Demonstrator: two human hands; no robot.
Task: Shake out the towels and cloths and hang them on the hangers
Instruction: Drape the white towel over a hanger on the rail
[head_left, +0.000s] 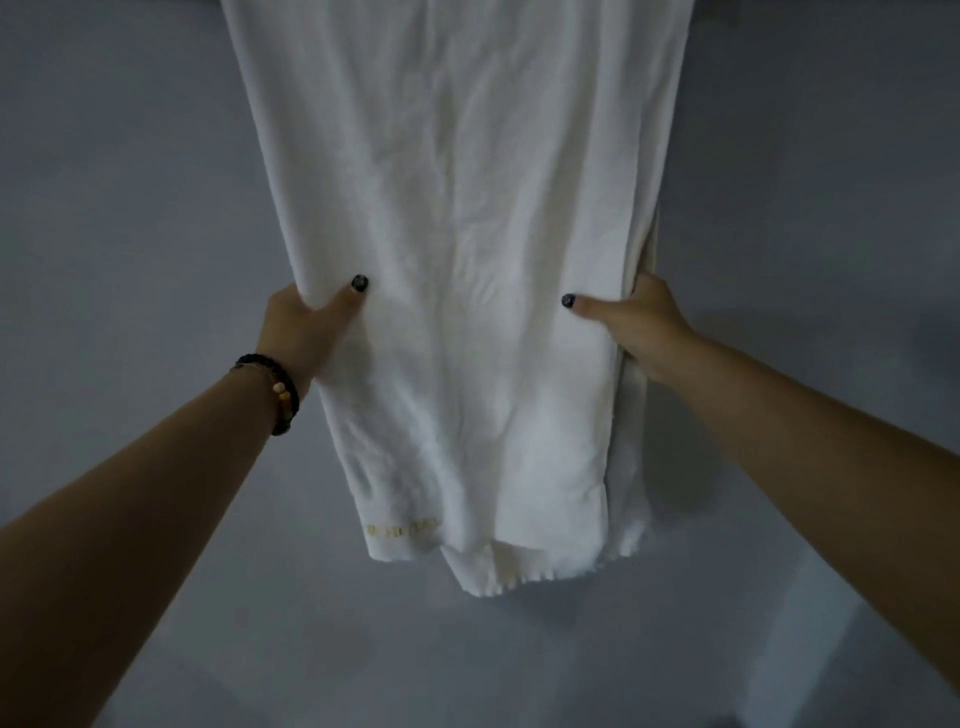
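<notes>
A long white towel (457, 208) hangs down the middle of the view, its top running out of the frame, so whatever holds it is hidden. Its doubled lower end shows a faint yellow label near the left corner. My left hand (304, 322), with a beaded bracelet on the wrist, pinches the towel's left edge, thumb on the front. On the other side my right hand (641, 325) grips the right edge at about the same height, thumb pressed flat on the cloth.
A plain grey wall (130, 182) fills the background behind the towel. At the lower right stands a paler vertical surface (810, 623). The light is dim.
</notes>
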